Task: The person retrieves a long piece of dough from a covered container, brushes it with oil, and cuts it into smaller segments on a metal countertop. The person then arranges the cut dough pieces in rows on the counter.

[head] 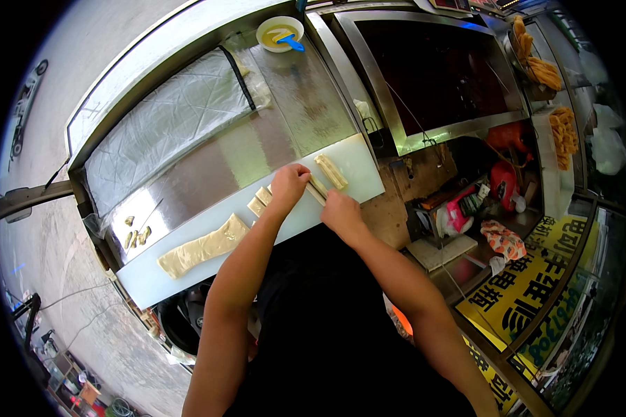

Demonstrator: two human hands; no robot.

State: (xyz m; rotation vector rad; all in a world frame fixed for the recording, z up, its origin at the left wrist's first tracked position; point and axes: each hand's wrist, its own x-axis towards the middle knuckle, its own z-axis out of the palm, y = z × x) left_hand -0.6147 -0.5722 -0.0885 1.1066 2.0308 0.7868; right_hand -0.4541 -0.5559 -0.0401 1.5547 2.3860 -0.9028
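A narrow strip of dough [317,188] lies between my two hands over the white cutting board [188,229]. My left hand [289,183] pinches its far end and my right hand [341,212] grips its near end. Whether a thin rod lies along the strip is too small to tell. Just right of it rests a stacked, creased dough piece [332,172]. Left of my left hand are short cut dough strips [260,201], partly hidden by my wrist. Farther left on the board stretches a long flat slab of dough [203,247].
Beyond the board, a steel counter holds a plastic-covered tray [172,99], a bowl of oil [280,34] with a blue-handled brush [292,41], and dough scraps [137,237]. A dark steel-framed fryer [433,73] stands at right, beside fried dough sticks [562,136] in a container.
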